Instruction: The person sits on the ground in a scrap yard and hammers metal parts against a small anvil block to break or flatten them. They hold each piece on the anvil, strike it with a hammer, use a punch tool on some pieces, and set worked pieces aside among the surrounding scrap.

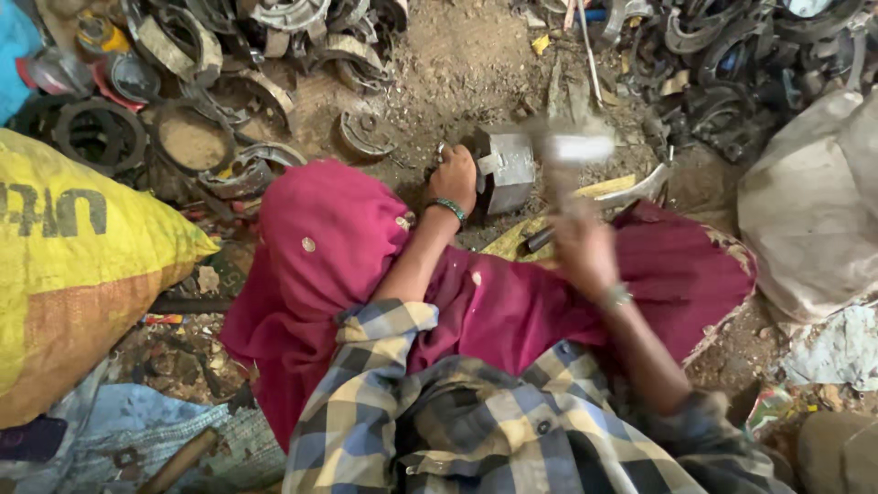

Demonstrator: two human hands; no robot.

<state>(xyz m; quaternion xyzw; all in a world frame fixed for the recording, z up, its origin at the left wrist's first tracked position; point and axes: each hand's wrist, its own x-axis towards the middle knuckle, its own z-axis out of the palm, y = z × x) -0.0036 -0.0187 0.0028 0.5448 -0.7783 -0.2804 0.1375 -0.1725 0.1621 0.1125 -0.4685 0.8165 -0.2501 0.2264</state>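
Down on the dirt floor (476,64), the left hand (455,176) is closed around the near edge of a grey metal block (508,169), which stands on the ground just past the knees. Beside it, the right hand (583,249) is wrapped tight around the handle of a hammer (572,151), whose head is blurred and sits just above and right of the block. Both knees are draped in magenta cloth (329,238), and the sleeves are plaid. A curved metal strip (640,190) lies just right of the block, over a flat yellow piece. Heaps of brake shoes (238,64) fill the top left, with more scrap (741,55) at top right. A yellow sack (64,247) bulges at the left, a grey sack (809,201) at the right.
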